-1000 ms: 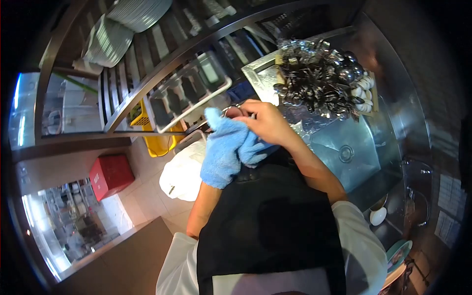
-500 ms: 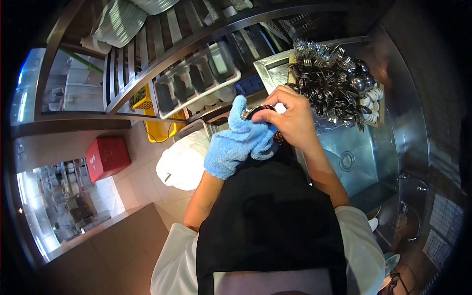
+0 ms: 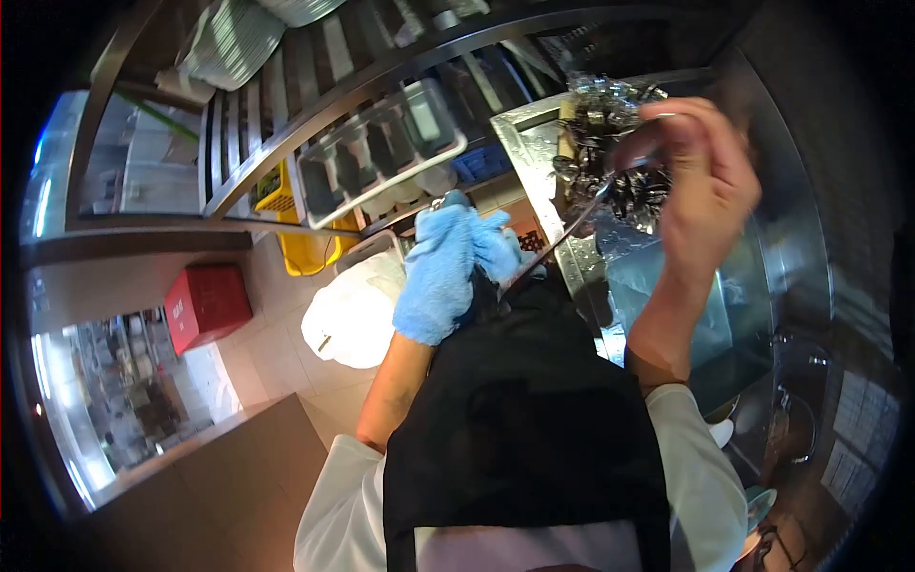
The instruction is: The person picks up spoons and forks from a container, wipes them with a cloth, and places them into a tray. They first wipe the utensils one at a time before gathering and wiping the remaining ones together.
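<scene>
A fluffy blue glove covers my left hand, whose fingers are curled. A small glint of metal shows at the glove's top, but what lies inside the curl is hidden. My right hand, smeared by motion, is raised to the right and pinches a metal spoon by its bowl end. The spoon's long handle slants down-left, its tip close to the blue glove. Behind the right hand lies a heap of metal cutlery, partly hidden by it.
A steel sink is at the right. A divided cutlery tray sits under a slatted rack with stacked plates. A white bag, yellow crate and red box are at the left.
My right hand has moved away from the blue glove, up and to the right, drawing the spoon with it. The gloved left hand has shifted slightly left.
</scene>
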Available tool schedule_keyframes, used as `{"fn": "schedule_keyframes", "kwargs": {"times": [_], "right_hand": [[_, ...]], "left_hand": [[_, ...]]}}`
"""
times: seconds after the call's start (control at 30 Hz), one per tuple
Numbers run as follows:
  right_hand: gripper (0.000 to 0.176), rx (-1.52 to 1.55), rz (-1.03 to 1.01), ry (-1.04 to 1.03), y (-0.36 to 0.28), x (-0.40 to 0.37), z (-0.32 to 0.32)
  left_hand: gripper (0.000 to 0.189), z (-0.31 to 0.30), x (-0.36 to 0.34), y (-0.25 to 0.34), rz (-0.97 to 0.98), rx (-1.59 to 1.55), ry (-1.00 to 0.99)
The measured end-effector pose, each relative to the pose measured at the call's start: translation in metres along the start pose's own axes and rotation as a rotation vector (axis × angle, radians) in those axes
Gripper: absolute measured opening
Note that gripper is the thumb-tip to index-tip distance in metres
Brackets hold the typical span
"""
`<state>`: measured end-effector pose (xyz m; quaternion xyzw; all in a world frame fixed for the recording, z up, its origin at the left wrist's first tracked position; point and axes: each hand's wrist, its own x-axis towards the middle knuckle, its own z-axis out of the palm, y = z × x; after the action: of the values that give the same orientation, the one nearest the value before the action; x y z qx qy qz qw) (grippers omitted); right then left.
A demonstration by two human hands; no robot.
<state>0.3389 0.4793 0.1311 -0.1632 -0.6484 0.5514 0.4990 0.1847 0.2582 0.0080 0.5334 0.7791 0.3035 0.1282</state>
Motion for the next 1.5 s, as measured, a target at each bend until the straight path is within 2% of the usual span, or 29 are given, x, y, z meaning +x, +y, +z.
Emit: {"fn": "schedule_keyframes", "kwargs": {"times": [0.07,0.13,0.2,0.23,0.27,0.3,0.33,0.37,0.4,0.43,0.47,0.5,0.53,0.63,0.67,0.73,0.77,0.87,0.93,1.07,1.13,1.17,1.23,1.3,1.33,1.37,1.43,1.47,1.5], "right_hand": [[0.016,-0.267,-0.188,-0.241,0.019,-0.002,0.006],[0.018,-0.292,-0.109,-0.381,0.052,-0.028,0.03],[0.02,-0.136,0.119,-0.35,0.069,-0.057,0.063],[0.021,-0.013,0.253,-0.311,0.075,-0.065,0.068],[0.022,0.115,0.387,-0.277,0.075,-0.067,0.07],[0.021,0.139,0.434,-0.231,0.073,-0.064,0.063],[0.02,-0.12,0.216,-0.18,0.071,-0.054,0.052],[0.018,-0.253,0.117,-0.109,0.082,-0.047,0.037],[0.016,-0.392,0.097,0.037,0.091,-0.041,0.022],[0.016,-0.527,0.088,0.098,0.11,-0.034,0.0],[0.023,-0.842,0.057,0.135,0.124,-0.029,-0.019],[0.028,-1.076,0.095,0.105,0.137,-0.026,-0.036],[0.034,-1.199,0.161,0.061,0.148,-0.024,-0.046],[0.035,-1.248,0.146,-0.062,0.175,-0.02,-0.055],[0.036,-1.24,0.126,-0.11,0.18,-0.018,-0.054],[0.037,-1.229,0.093,-0.165,0.189,-0.012,-0.054],[0.039,-1.231,0.108,-0.209,0.192,-0.009,-0.054],[0.038,-1.235,0.114,-0.289,0.194,-0.003,-0.052],[0.034,-1.254,0.048,-0.315,0.207,-0.003,-0.058],[0.036,-1.201,-0.14,-0.352,0.186,0.002,-0.07],[0.04,-1.142,-0.144,-0.26,0.154,0.01,-0.075],[0.041,-1.128,-0.253,-0.218,0.143,0.018,-0.084],[0.045,-0.976,-0.325,-0.087,0.088,0.034,-0.089],[0.055,-0.775,-0.219,-0.062,0.022,0.043,-0.087],[0.055,-0.782,-0.214,-0.056,0.001,0.045,-0.088],[0.055,-0.662,-0.155,-0.118,-0.017,0.045,-0.089],[0.052,-0.471,-0.061,-0.22,-0.03,0.037,-0.081],[0.048,-0.431,-0.004,-0.305,-0.024,0.031,-0.072],[0.044,-0.388,0.053,-0.39,-0.01,0.021,-0.059]], "left_hand": [[0.027,0.011,0.008,-0.007,-0.253,-0.408,0.079],[0.025,0.024,0.017,-0.012,-0.528,-0.806,0.134],[0.026,0.03,0.025,-0.014,-0.834,-1.177,0.196],[0.017,0.022,0.032,0.011,-0.362,-0.945,0.174],[0.014,0.017,0.022,0.012,-0.427,-1.016,0.176],[0.012,0.013,0.011,0.013,-0.493,-1.087,0.183],[0.015,0.013,0.003,-0.003,-0.36,-0.657,0.091],[0.019,0.012,-0.003,-0.017,-0.231,-0.221,0.063],[0.019,0.013,-0.008,-0.026,-0.228,-0.222,0.061],[0.017,0.012,-0.013,-0.029,-0.254,-0.389,0.101],[0.016,0.009,-0.013,-0.023,-0.301,-0.842,0.058],[0.017,0.006,-0.013,-0.018,-0.389,-1.438,0.071],[0.019,0.004,-0.014,-0.012,-0.512,-1.869,0.103],[0.02,0.003,-0.014,-0.001,-0.494,-1.44,0.271],[0.02,0.004,-0.012,0.004,-0.492,-1.441,0.28],[0.021,0.004,-0.006,0.011,-0.658,-1.269,0.309],[0.02,0.005,-0.007,0.006,-0.566,-1.21,0.287],[0.018,0.006,-0.011,0.01,-0.563,-1.358,0.25],[0.02,0.017,-0.022,-0.011,-0.378,-0.965,0.198],[0.032,0.041,-0.029,-0.035,-0.499,-1.483,0.086],[0.028,0.037,-0.024,-0.023,-0.481,-1.112,0.194],[0.028,0.029,-0.019,-0.013,-0.485,-0.989,0.232],[0.024,0.012,-0.007,-0.001,-0.471,-0.657,0.141],[0.018,0.01,-0.001,0.01,-0.462,-1.03,0.07],[0.016,0.006,0.01,0.029,-0.656,-1.576,0.134],[0.016,0.009,0.013,0.028,-0.655,-1.576,0.121],[0.038,0.019,0.021,0.022,-0.484,-1.579,0.157],[0.038,0.021,0.026,0.018,-0.482,-1.58,0.149],[0.041,0.021,0.032,0.013,-0.542,-1.75,0.012]]}}
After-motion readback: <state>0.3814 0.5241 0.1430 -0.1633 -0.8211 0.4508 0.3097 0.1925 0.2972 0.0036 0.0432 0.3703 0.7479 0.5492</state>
